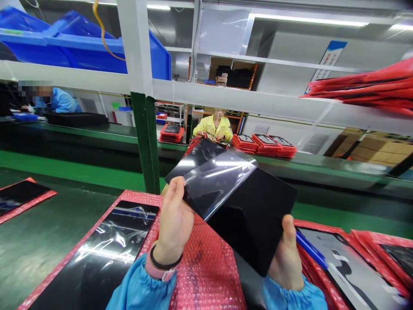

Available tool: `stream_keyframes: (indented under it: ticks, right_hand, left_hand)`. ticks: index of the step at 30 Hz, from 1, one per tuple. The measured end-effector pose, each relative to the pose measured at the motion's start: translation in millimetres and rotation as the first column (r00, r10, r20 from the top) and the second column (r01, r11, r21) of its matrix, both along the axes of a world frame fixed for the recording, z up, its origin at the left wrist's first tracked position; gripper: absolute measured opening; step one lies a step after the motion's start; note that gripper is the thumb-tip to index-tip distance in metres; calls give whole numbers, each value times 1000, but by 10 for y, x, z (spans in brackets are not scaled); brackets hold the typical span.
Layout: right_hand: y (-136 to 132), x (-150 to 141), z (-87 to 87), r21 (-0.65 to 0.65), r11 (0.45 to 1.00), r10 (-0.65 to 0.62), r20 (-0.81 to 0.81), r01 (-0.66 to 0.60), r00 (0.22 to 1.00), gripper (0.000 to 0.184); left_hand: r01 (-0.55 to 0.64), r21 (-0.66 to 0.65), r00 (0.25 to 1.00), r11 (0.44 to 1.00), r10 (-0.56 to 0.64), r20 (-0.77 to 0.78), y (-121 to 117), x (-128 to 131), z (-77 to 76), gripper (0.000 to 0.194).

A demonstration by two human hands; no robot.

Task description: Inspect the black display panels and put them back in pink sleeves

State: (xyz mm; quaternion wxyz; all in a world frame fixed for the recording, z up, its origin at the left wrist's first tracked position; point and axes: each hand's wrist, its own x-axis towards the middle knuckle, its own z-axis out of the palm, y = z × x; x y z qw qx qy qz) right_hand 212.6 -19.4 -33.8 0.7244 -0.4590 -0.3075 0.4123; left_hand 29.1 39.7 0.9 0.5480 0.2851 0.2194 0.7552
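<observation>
In front of me a flat black screen panel [251,211] is held up at a tilt. A clear plastic film [222,172] lies over its left part, glossy with light streaks; its slanting edge crosses the panel. My left hand [177,219] is closed, thumb and fingers pinching at the film's left corner by the panel's edge. My right hand [287,258] grips the panel's lower right edge, thumb along the side and fingers hidden behind. Below the panel lies a pink bubble-wrap bag [206,267]. Left of it, a glossy black panel [106,245] rests on another pink bubble-wrap sheet.
At right, a blue pen [312,249] lies by a grey-backed panel [342,258] on red bags. Another panel [22,196] lies far left. A green post [145,142] and white shelf rail [245,97] stand ahead. A co-worker in yellow [214,125] sits across, beside stacked red bags [272,145].
</observation>
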Motion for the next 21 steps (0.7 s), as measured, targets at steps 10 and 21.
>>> stream_keyframes:
  ticks: [10,21]
  right_hand:
    - [-248,-442,250,27,996,68,337,-82,939,102]
    - [-302,-430,208,148,979,75,387,-143,919,69]
  left_hand:
    - [-368,137,930,919,365,52,-334,-7,-22,12]
    - [-402,195,915,894,386,116,-349,-85,86,9]
